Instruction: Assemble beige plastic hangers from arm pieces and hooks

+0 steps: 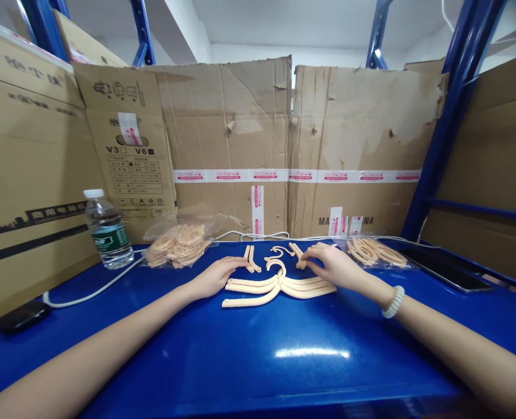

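Note:
My left hand (217, 276) reaches in from the left, its fingertips pinched at the edge of a pair of beige plastic hanger arms (252, 259). On the other side, my right hand (327, 262) has thumb and forefinger closed on a second pair of beige hanger arms (296, 255); the fingers partly cover it. Between and in front of my hands lies a small stack of beige folding hangers (258, 298), arms spread left and right, with a hook (277, 266) pointing away from me. Loose hooks (276, 254) lie just behind it.
A clear bag of beige parts (179, 241) lies at the left, another bag (375, 251) at the right beside a black phone (447, 270). A water bottle (108, 233), white cable (96, 297) and black mouse-like object (23, 316) are at the left. Cardboard (231, 128) walls the blue table (249, 361).

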### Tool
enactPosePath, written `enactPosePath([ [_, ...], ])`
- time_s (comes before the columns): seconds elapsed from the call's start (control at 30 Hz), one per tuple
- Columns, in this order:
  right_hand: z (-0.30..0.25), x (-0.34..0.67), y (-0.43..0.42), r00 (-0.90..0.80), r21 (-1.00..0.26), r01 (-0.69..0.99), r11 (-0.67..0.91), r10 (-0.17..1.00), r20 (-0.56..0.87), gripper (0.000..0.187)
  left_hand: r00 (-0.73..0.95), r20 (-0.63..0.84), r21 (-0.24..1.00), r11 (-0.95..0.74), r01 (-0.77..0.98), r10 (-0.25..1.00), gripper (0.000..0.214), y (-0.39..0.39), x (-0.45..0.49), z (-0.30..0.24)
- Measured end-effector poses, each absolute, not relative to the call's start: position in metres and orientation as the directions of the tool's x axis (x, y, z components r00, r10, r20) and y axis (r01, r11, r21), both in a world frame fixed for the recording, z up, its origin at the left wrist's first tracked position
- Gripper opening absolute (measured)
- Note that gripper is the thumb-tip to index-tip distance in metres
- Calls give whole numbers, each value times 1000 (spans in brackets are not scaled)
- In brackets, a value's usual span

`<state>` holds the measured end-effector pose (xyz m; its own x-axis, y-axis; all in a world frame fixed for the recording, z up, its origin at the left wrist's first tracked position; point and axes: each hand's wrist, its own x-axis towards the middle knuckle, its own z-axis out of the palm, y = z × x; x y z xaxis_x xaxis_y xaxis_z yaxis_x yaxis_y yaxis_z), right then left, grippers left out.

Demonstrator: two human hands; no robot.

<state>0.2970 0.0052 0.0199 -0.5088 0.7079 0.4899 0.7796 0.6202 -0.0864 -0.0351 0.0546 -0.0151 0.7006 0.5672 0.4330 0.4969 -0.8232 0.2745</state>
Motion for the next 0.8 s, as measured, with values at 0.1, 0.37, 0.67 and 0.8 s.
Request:
enactPosePath([
  [0.1, 23, 288, 18, -505, -104, 769, 630, 700, 505, 21, 694, 440, 263, -821, 507, 570, 38, 56, -36, -16],
  [0.37, 38, 249, 75, -642, -38, 724, 689, 693, 326, 37, 684, 460, 256, -822, 508, 566, 33, 55, -37, -17],
  [0.67, 24, 234, 109, -675, 2, 730, 684, 720, 162, 25, 651, 477, 289, -805, 518, 591, 24, 53, -38, -16],
  [0.8, 19, 236, 111, -680, -6, 724, 690, 715, 163, 24, 644, 482, 297, -803, 517, 593, 20, 51, -37, -14],
])
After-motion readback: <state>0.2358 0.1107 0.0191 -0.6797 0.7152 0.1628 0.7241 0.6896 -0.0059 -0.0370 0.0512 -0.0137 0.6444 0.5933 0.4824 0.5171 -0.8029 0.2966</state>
